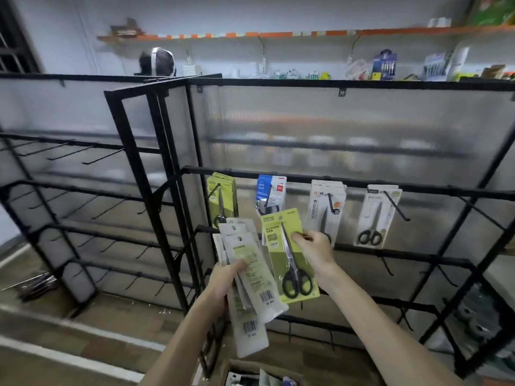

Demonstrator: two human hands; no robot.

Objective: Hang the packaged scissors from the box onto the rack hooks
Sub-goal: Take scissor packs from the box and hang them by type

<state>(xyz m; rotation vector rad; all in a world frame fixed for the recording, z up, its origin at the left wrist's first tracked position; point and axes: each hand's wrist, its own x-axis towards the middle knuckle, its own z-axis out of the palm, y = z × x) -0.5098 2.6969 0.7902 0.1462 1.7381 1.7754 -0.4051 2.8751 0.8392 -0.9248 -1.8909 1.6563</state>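
Observation:
My left hand (226,277) grips a fanned stack of scissor packs (245,277), their white backs with barcodes facing me. My right hand (315,247) pinches a green pack of black-handled scissors (289,263) by its right edge, front side toward me, held upright just in front of the rack (306,176). On the rack's top bar hang green packs (221,201), a blue-and-white pack (270,195) and two groups of white packs (326,210) (376,215). The cardboard box (259,373) sits at the bottom edge, open, with more packs inside.
Lower bars of the rack carry bare black hooks (387,266). A second black rack (83,190) with several bare hooks stands at the left. An orange-edged wall shelf (278,34) with goods runs behind. Loose metal hooks (36,285) lie on the floor at left.

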